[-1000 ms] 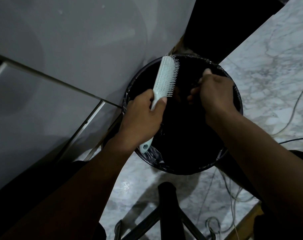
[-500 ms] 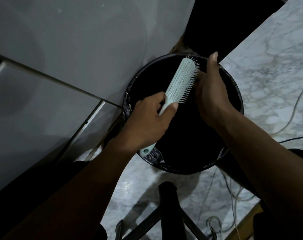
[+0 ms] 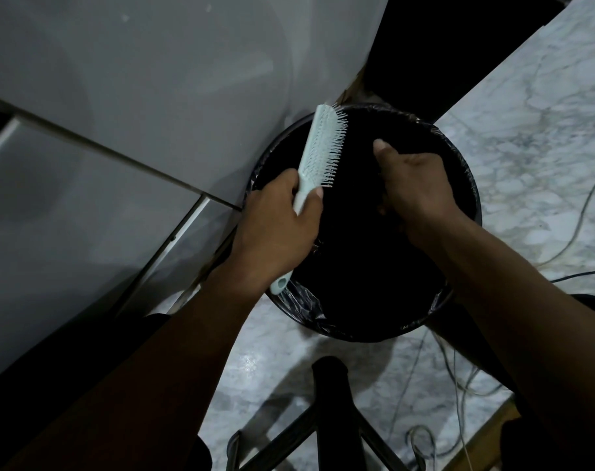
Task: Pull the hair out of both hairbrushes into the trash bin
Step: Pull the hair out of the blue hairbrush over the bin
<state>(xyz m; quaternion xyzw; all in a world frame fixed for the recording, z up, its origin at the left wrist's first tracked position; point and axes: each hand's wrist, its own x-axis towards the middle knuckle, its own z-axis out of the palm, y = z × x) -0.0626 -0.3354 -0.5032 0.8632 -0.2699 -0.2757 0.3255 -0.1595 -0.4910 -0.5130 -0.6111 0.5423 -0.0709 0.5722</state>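
Marble floor [image 3: 527, 107] under lined trash bin [image 3: 464, 185]; left hand [image 3: 275, 229] grips hairbrush [image 3: 323, 147], right hand [image 3: 415, 188] curled, contents unclear.

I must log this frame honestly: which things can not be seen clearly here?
Head view only:
- Inside of the trash bin: black liner and shadow hide any hair.
- Right hand: fingers curl away, so its contents cannot be told.
- Hairbrush handle: mostly covered by the left hand.
- Second hairbrush: not in view.
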